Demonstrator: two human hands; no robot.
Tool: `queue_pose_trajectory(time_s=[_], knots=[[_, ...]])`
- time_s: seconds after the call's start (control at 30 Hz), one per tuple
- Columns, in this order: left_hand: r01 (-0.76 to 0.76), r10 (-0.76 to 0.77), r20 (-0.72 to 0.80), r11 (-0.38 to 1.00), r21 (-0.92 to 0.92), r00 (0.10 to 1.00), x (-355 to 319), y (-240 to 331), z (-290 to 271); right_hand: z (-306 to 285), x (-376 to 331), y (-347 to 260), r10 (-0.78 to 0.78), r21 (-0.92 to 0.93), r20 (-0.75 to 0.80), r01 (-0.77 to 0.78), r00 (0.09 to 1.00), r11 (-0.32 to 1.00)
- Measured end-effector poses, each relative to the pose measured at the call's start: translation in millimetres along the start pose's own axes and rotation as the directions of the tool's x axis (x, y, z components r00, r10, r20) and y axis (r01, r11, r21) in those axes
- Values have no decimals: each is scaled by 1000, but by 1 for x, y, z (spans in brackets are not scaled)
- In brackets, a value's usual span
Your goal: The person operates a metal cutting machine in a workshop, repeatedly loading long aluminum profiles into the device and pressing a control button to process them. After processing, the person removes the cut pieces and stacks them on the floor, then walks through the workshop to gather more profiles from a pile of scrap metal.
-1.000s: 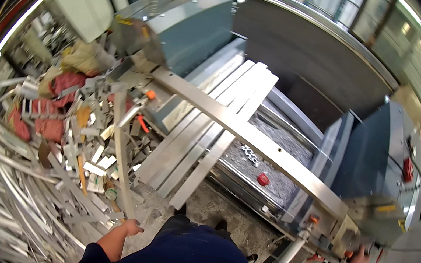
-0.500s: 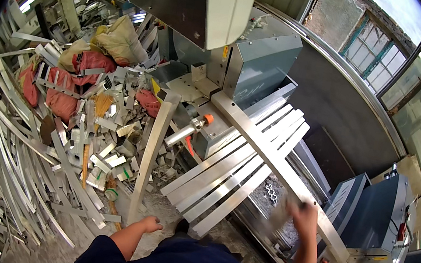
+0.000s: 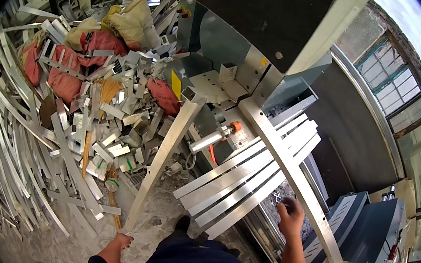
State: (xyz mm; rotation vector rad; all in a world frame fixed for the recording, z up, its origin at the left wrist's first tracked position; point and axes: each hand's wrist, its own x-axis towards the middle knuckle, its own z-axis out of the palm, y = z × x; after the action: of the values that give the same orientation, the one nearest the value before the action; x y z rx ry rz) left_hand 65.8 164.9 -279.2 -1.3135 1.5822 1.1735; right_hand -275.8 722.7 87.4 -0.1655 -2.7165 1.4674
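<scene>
My left hand is closed on the near end of a long aluminium profile that runs away from me to the grey cutting machine. My right hand reaches over the machine bed, fingers curled, beside a long aluminium bar lying along it; whether it grips anything I cannot tell. Several cut aluminium strips lie side by side across the bed, left of that hand.
A big heap of aluminium offcuts covers the floor to my left, with red and tan sacks behind it. A second blue-grey machine head stands at the right. Windows line the right wall.
My view has swung left and down toward the scrap heap. My right hand came off the right machine head and now sits over the bed by the bar. The left hand keeps its hold.
</scene>
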Motion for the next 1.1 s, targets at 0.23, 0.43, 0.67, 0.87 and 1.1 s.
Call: queue_pose_trajectory(time_s=[0.23,0.43,0.67,0.87,1.1], knots=[[-728,631,-627,670,145,457,-69,232,-39,-48,-54,55,159,-107,-54,-164,986,981],[-966,833,-529,-23,258,-161,-226,518,-68,-81,-118,88,259,-171,-104,-274,960,946],[-908,887,-439,58,416,-145,-242,773,-33,-91,-229,106,451,-263,-205,-493,868,829],[-731,957,-287,221,646,35,-193,858,16,-83,-242,45,592,-457,-154,-589,791,667],[-781,795,-589,274,561,-145,-186,876,-96,-78,-308,114,663,-377,-168,-669,729,641]])
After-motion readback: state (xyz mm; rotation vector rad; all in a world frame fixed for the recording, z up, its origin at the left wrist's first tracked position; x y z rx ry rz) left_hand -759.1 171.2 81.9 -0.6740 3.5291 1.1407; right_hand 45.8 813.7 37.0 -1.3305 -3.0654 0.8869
